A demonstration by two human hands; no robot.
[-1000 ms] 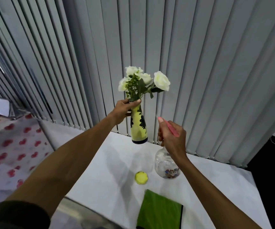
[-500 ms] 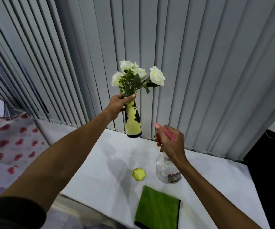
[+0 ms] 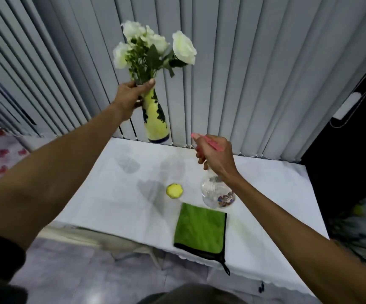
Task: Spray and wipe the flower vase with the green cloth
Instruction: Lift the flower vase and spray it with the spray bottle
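Note:
My left hand [image 3: 131,98] grips the neck of a yellow flower vase [image 3: 155,119] with dark leaf patterns, held up in the air above the table's far edge. White flowers [image 3: 153,47] stand in it. My right hand [image 3: 214,153] is closed around the pink head of a clear round spray bottle [image 3: 216,194], whose nozzle points left toward the vase. The bottle's base is at the table surface; I cannot tell whether it touches. The green cloth [image 3: 200,229] with black trim lies flat near the front edge of the table.
The table [image 3: 116,194] has a white cover. A small yellow-green round object [image 3: 174,190] lies on it, left of the bottle. Grey vertical blinds [image 3: 254,73] hang right behind the table. A dark area lies to the right, a red-patterned surface [image 3: 0,154] to the left.
The view has tilted down and the vase with flowers now sits higher in the frame. My right hand stays on the spray bottle with the same grip.

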